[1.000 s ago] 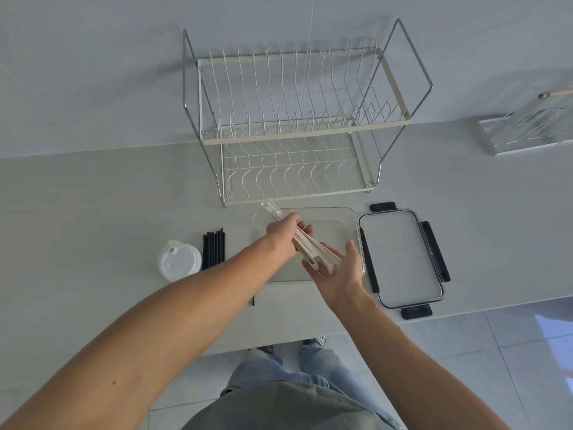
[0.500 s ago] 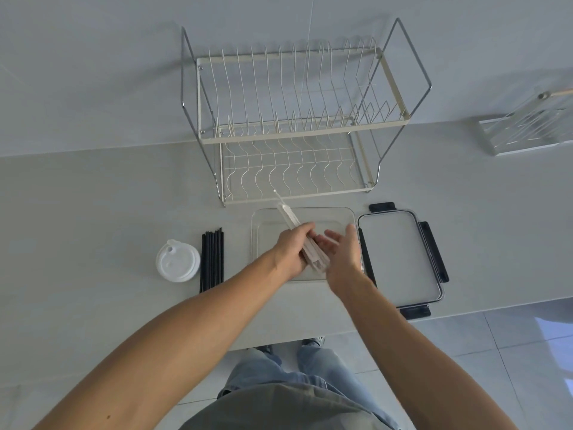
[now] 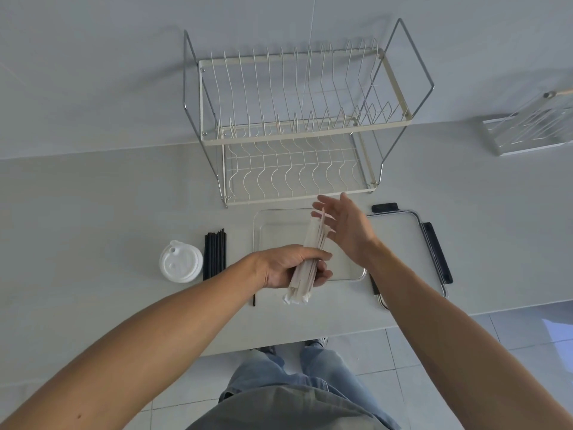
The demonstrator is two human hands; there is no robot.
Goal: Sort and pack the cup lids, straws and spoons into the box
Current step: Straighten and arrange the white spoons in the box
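My left hand grips a bundle of clear-wrapped spoons near its lower end, over the clear plastic box. The bundle stands almost lengthwise, its top end touching the fingers of my right hand, which is open and flat beside it. A stack of white cup lids sits on the counter to the left. Black straws lie next to the lids. One lone black straw lies near the counter's front edge.
The box's lid with black clips lies right of the box. A two-tier wire dish rack stands behind the box against the wall. Another wire rack is at the far right. The counter's front edge runs just below my hands.
The bundle has turned from a slant to nearly lengthwise and my left hand has slid down it toward me. My right hand has let go, opened and moved up to the bundle's far end.
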